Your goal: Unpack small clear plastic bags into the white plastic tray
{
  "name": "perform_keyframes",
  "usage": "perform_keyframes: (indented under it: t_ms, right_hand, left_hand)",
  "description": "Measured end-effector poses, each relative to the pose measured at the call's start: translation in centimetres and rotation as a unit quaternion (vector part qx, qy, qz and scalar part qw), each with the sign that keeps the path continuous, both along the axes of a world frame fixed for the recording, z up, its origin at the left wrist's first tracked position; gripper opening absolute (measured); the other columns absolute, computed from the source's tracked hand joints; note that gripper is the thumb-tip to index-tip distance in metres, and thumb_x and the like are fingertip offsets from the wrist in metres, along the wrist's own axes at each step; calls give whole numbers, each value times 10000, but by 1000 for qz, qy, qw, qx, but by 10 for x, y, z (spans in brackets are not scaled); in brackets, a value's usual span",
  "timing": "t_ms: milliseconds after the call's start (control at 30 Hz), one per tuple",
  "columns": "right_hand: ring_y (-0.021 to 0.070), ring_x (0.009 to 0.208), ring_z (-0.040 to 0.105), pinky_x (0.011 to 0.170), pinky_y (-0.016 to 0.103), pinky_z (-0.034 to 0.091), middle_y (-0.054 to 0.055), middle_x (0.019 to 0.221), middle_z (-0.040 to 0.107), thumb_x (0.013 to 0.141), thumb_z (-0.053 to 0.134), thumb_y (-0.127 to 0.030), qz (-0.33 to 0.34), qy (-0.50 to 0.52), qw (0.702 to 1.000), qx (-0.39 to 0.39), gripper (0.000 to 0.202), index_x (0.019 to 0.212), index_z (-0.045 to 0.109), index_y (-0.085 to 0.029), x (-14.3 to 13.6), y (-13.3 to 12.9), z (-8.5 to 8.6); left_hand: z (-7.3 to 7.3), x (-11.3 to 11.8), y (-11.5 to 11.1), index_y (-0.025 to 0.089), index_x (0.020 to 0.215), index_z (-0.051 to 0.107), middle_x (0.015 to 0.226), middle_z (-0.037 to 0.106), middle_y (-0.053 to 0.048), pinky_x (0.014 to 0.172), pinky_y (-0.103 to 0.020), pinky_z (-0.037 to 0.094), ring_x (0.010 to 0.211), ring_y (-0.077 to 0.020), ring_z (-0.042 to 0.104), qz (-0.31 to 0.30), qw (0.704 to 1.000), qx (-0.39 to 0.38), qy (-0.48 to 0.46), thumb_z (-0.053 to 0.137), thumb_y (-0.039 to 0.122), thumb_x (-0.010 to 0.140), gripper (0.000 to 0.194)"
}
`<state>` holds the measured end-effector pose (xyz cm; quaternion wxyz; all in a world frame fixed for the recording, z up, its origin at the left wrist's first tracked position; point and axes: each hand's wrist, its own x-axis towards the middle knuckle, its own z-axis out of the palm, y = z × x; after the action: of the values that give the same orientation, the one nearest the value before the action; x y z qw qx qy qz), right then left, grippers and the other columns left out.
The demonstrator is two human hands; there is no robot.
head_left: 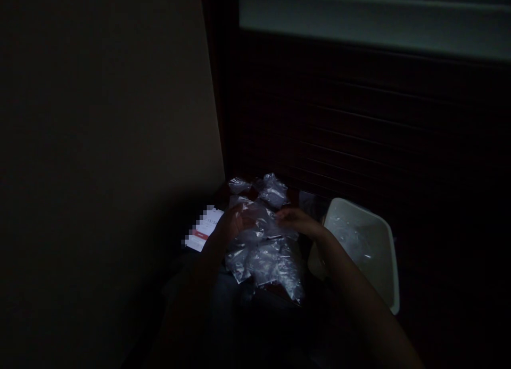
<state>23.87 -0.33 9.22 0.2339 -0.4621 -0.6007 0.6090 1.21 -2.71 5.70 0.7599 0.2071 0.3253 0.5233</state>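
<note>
A clear plastic bag (258, 220) stretches between my two hands over a heap of similar bags. My left hand (231, 223) is closed on the bag's left side, its fingers partly lost in the dark. At the right side, my right hand (298, 220) has its fingers bent and pinched on the film. Several crumpled clear bags (265, 262) lie just below, towards my lap. Behind my hands is another bunched bag (273, 190), with a smaller bag (239, 185) to its left.
Right of my right forearm stands a pale plastic bin (393, 262), tilted, with clear plastic inside. A lit phone screen (203, 230) lies left of my left hand. A plain wall (120, 92) rises on the left, and dark slatted panelling (359, 113) stands behind.
</note>
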Motion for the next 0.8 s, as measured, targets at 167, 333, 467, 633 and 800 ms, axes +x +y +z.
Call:
perform_keyframes:
  t_ms: [167,333,467,633,800]
  right_hand:
    - [83,581,497,561,219,386,-36,657,562,557,742,-413,-70,27,997,26,336,726,593,-163,0,0,2]
    - [90,569,516,535,222,397,-28,715,587,551,742,-427,-101,58,993,2,402,821,569,-184,1,0,0]
    - [83,578,512,530,207,387,-27,714,577,556,741,-425,-89,41,995,28,400,826,581,-177,1,0,0]
    - [73,551,499,506,195,372,-36,673,570,552,745,-432,-79,23,996,27,409,823,585,-171,-2,0,2]
    - [100,610,554,543,214,413,-10,734,619,589,726,-439,-66,19,998,-4,436,914,595,-180,-3,0,3]
  left_hand:
    - [4,-1,-4,186,973,578,941,656,-98,817,-485,468,945,-291,613,27,999,-11,-27,529,506,736,401]
    - [-5,8,-2,173,908,576,907,653,-102,838,-485,458,942,-307,620,-62,997,-45,-30,581,463,721,345]
    - [-13,17,-1,165,878,585,870,653,-87,795,-434,491,825,-273,655,-53,997,-44,27,671,336,688,270]
    - [-19,21,-1,189,913,603,919,661,-69,728,-384,514,746,-229,660,1,995,1,103,716,288,660,295]
    - [-22,19,4,193,896,605,891,669,-57,659,-341,514,711,-218,662,22,994,-1,107,700,313,671,272]
